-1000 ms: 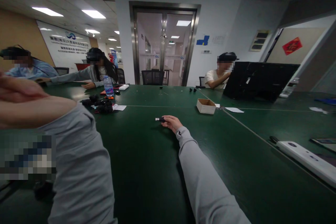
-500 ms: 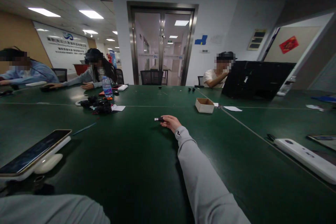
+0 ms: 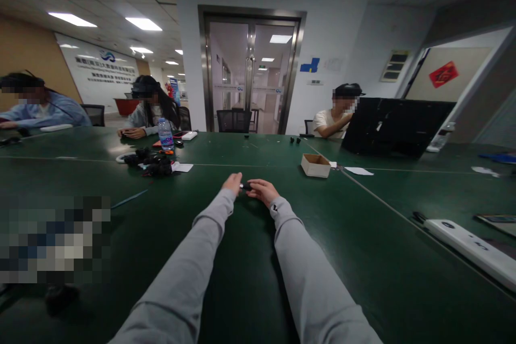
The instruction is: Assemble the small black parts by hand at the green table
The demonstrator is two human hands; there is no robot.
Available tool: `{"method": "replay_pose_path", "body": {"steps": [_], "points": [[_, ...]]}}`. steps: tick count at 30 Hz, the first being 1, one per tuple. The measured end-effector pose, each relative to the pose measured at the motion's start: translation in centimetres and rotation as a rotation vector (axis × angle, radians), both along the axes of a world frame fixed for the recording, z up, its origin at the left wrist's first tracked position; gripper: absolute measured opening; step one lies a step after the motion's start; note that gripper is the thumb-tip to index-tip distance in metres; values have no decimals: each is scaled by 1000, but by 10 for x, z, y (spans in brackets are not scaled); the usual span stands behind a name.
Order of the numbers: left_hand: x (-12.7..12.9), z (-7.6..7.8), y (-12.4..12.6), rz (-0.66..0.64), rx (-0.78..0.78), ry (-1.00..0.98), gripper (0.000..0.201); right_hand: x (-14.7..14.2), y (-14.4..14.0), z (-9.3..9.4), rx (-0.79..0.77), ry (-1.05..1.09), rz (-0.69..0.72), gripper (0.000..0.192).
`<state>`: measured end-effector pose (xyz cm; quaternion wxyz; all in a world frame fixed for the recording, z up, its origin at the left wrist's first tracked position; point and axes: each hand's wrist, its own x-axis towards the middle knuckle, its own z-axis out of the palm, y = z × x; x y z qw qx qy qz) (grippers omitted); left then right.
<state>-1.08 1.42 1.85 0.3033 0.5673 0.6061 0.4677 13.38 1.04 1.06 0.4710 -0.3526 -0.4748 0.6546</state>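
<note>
In the middle of the green table, my right hand (image 3: 263, 192) pinches a small black USB stick (image 3: 245, 186). Its metal plug (image 3: 241, 186) points left. My left hand (image 3: 232, 184) is up against the plug end, its fingers mostly hidden behind the hand. Whether those fingers grip the plug or only touch it, I cannot tell. Both hands are just above the tabletop (image 3: 242, 258), the forearms in grey sleeves.
An open cardboard box (image 3: 315, 168) sits right of my hands, near a white paper (image 3: 358, 171). Black cables (image 3: 155, 161) and a water bottle (image 3: 165, 134) are at left, beyond a blue stick (image 3: 129, 199). A white power strip (image 3: 467, 242) lies at right. Other people sit across the table.
My left hand has come forward from the lower left to the plug end of the USB stick. My right hand stays nearly in place, holding the stick.
</note>
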Motion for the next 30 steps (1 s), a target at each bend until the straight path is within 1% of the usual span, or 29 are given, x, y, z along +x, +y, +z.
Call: {"method": "replay_pose_path", "body": {"steps": [2,3,5,7,9,12,14,16,18,20,24,28,30], "points": [[9,-5,0,42,-89,67,36,-1,2,-2,-21,-6,-12,13],[12,-6,-2,78,-102,105,37,-1,3,-2,-29,-10,-21,13],[16,-7,-7,150,-63,162,32,-2,3,-2,-33,-13,-28,13],[16,-7,-13,176,0,176,25,-3,2,-1,-26,-14,-18,14],[13,-8,-16,148,51,162,23,-3,0,1,-25,-8,-7,13],[6,-14,-14,43,158,86,28,-3,-1,2,-37,3,-16,11],[1,-19,-12,-38,154,25,29,-2,-1,3,-39,5,-19,11],[-3,-22,-10,-82,88,9,27,-2,-1,3,-36,-2,-11,11],[-6,-24,-9,-77,64,36,25,-2,-1,3,-35,-13,-6,12],[-6,-23,-10,-68,98,63,23,-2,-1,3,-35,-24,-7,13],[-6,-20,-12,-89,94,9,25,-2,-2,3,-26,-21,-7,12],[-5,-19,-13,-55,148,6,26,-2,-2,3,-28,-17,-9,12],[-5,-20,-12,-45,142,4,27,-2,-2,3,-23,-17,-12,12]]}}
